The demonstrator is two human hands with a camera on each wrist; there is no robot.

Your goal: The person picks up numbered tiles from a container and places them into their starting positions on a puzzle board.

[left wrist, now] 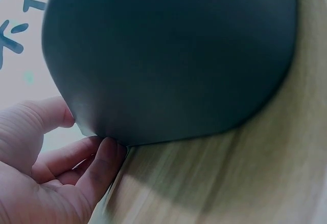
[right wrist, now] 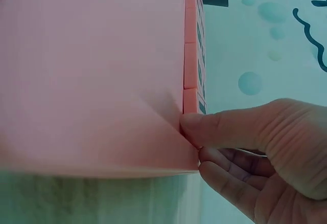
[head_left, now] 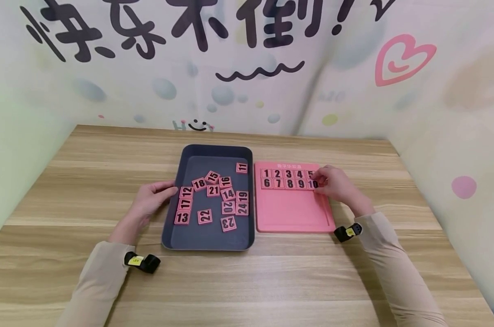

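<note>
A dark grey tray [head_left: 208, 240] holds loose pink number tiles, among them 13 [head_left: 182, 218], 22 [head_left: 205, 216] and 11 [head_left: 241, 168]. My left hand [head_left: 150, 198] pinches the tray's left rim, thumb and fingertips at the edge in the left wrist view. To the right lies a pink number puzzle board [head_left: 292, 211] with tiles 1 to 10 in two rows at its top. My right hand [head_left: 336, 184] pinches the 10 tile [head_left: 312, 184] at the right end of the second row, partly covering 5 and 10. In the right wrist view the thumb [right wrist: 196, 127] touches that tile row's lower side.
Tray and board lie side by side on a wood-grain table [head_left: 263, 281]. Behind it hangs a white printed backdrop [head_left: 239, 100] with lettering. Both wrists wear black cameras, the left one [head_left: 142, 262] close to the tray's front corner.
</note>
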